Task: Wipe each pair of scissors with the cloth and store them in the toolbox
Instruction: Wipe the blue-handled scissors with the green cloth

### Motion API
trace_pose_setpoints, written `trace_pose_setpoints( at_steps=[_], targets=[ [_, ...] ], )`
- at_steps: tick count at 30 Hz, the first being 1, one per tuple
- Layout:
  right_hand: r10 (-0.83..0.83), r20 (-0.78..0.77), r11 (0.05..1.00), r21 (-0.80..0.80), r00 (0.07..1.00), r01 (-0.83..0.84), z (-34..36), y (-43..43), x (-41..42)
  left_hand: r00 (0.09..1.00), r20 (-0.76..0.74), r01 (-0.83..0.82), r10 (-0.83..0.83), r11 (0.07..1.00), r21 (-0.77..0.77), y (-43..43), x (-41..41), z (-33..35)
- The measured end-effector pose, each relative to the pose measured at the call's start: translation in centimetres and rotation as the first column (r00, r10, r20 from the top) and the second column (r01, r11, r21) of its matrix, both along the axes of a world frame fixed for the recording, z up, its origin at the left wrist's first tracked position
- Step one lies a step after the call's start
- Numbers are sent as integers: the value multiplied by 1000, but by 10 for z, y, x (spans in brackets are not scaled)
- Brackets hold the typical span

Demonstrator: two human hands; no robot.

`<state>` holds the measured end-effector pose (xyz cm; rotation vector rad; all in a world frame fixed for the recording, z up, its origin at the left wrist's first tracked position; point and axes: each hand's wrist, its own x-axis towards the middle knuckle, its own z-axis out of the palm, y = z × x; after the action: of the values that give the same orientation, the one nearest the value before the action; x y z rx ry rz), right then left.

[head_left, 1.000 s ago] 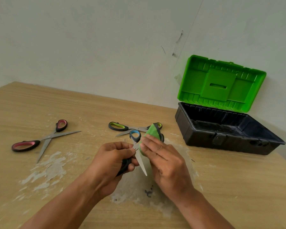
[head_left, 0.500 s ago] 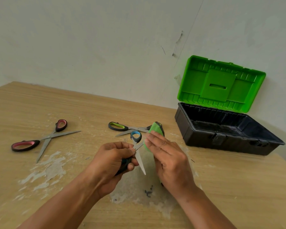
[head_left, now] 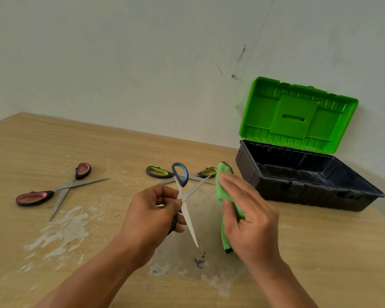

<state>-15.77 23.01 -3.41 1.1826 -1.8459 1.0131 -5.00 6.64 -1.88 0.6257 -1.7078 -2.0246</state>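
Left hand grip holds blue-handled scissors, blades spread, frame centre. Right hand grip holds green cloth just beside.

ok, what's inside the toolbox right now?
Nothing shows inside the toolbox: just bare dark floor and the ribbed back wall, with the lid standing open. Its front wall hides the near strip of floor.

Blue scissors: lower handle inside left hand

Left grip curled, right grip flat-fingered
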Motion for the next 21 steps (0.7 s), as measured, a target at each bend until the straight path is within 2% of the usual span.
trace_pose_setpoints(
  at_steps=[4,7,16,19,21],
  targets=[
    [216,75,949,216,974,-227,-6,-16,13,1000,16,-6,7,999,-40,3,-1,-3],
    [284,159,908,272,946,-319,-9,-20,14,999,31,-38,40,998,-55,3,-1,-5],
    [331,187,844,380,925,-379,-8,-15,7,989,45,-139,140,990,-38,-1,-1,-8],
    [275,166,842,433,947,-320,-5,-3,-2,990,39,-133,135,990,-55,-4,-2,-8],
    [197,151,889,390,969,-242,-5,3,-7,991,36,-127,131,988,-86,-3,-3,-7]
  ],
)
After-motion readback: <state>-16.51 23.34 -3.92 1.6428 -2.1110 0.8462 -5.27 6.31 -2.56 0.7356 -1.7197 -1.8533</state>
